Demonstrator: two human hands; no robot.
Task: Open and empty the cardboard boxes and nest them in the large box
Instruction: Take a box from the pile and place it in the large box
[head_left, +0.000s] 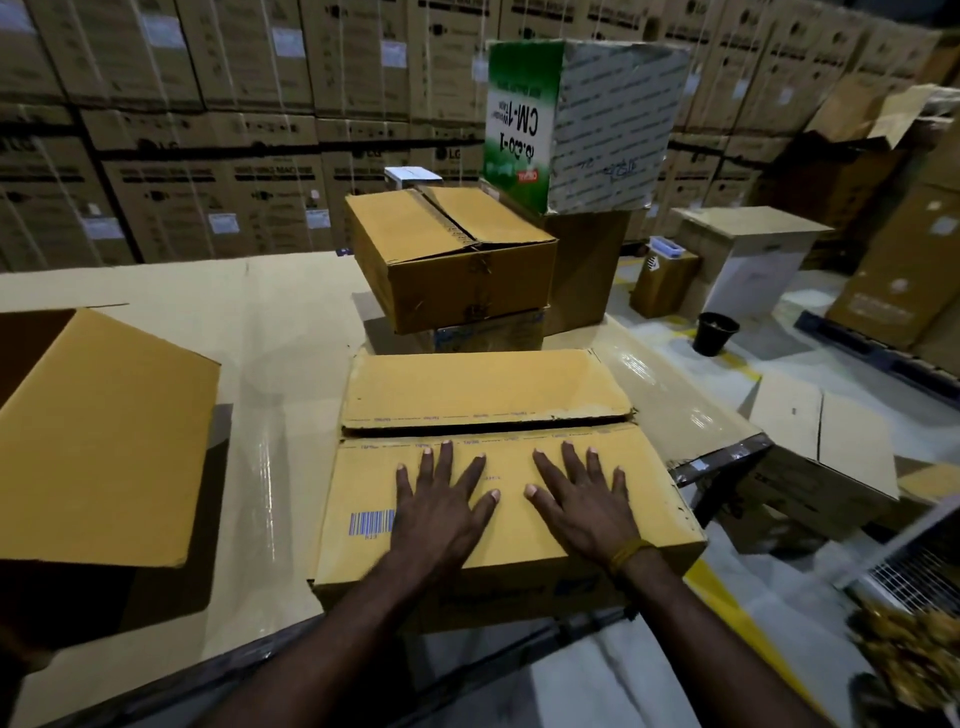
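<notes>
**boxfan22:** so what are the hands doing here?

**palletguy:** both arms reach forward from the bottom edge, roughly parallel, forearms bare. The left hand (441, 512) lies palm down, fingers straight and spread wide, thumb angled out toward the other hand. The right hand (582, 501) mirrors it, flat, fingers fanned, thumb pointing inward.

**boxfan22:** touching each other?

**palletguy:** nope, thumbs are near but apart. Neither hand grips or curls round anything, just pressed flat. There's a yellowish thread band (629, 552) round the right wrist.
</notes>
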